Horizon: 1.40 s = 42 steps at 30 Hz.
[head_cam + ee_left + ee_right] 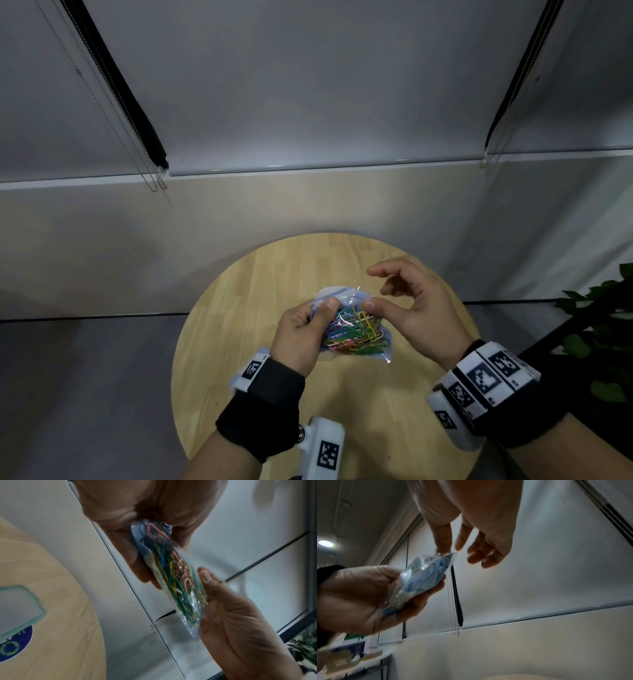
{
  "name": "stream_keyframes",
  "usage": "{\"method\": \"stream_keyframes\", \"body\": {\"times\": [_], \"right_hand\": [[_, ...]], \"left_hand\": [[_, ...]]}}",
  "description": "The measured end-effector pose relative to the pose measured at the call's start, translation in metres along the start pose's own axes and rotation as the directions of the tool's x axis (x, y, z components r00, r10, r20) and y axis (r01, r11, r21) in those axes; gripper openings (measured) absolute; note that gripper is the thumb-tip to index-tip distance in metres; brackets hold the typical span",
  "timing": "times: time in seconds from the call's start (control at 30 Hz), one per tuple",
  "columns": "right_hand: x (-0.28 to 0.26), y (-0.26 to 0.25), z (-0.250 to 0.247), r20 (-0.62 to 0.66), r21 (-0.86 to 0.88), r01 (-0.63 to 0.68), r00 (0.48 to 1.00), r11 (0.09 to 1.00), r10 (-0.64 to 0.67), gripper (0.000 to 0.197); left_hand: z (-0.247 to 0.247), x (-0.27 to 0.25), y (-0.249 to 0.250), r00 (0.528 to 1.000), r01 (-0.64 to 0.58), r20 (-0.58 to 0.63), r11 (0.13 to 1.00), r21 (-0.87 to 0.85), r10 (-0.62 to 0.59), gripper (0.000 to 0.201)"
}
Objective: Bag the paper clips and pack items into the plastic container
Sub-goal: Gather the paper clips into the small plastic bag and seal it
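Observation:
A clear plastic bag (pixel 344 297) full of coloured paper clips (pixel 356 330) is held above the round wooden table (pixel 253 308). My left hand (pixel 320 320) grips the bag's left side, thumb on top and fingers underneath. My right hand (pixel 375 305) pinches the bag's upper right corner; its other fingers hang loosely curled. In the right wrist view the pinch of the right hand (pixel 447 551) sits on the bag (pixel 423 577) at its top edge. The left wrist view shows the clips (pixel 173 574) edge-on between both hands. A clear rectangular plastic piece (pixel 18 609) lies on the table.
A blue round label with a recycling mark (pixel 10 649) lies beside the clear plastic piece. A leafy plant (pixel 603 325) stands right of the table. Roller blinds with hanging chains (pixel 154 171) cover the wall behind. Bare wood surrounds the hands.

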State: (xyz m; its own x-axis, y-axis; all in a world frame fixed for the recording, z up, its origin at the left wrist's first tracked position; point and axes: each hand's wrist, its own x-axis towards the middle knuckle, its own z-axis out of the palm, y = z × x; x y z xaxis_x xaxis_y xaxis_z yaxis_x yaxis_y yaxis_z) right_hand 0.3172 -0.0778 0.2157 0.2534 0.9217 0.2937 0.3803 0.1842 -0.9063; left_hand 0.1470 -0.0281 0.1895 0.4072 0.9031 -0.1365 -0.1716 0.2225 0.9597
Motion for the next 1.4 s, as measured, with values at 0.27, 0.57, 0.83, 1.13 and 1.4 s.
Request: {"method": "stream_keyframes", "body": {"times": [0.27,0.57,0.83,1.13,1.4], "right_hand": [[-0.001,-0.001,0.007,0.097,0.046,-0.181,0.98,0.982,0.176,0.019],[-0.014,0.0,0.015,0.078,-0.145,-0.1,0.991,0.984,0.112,0.024],[-0.017,0.004,0.007,0.22,-0.051,-0.252,0.941,0.966,0.257,0.015],[-0.028,-0.003,0.017,0.182,-0.198,-0.057,0.979,0.979,0.094,0.018],[-0.024,-0.001,0.012,0.284,-0.205,-0.115,0.943,0.972,0.171,0.013]], "left_hand": [[-0.005,0.0,0.01,0.997,-0.023,0.079,0.998,0.067,0.018,0.024],[-0.01,0.004,0.02,0.991,-0.07,0.128,0.938,0.34,0.028,0.015],[-0.012,-0.002,0.019,0.988,-0.027,0.147,0.914,0.406,-0.036,0.011],[-0.011,-0.004,0.021,0.969,-0.094,0.241,0.828,0.553,-0.051,0.008],[-0.006,-0.006,0.02,0.964,-0.167,0.265,0.746,0.645,-0.013,0.01]]}}
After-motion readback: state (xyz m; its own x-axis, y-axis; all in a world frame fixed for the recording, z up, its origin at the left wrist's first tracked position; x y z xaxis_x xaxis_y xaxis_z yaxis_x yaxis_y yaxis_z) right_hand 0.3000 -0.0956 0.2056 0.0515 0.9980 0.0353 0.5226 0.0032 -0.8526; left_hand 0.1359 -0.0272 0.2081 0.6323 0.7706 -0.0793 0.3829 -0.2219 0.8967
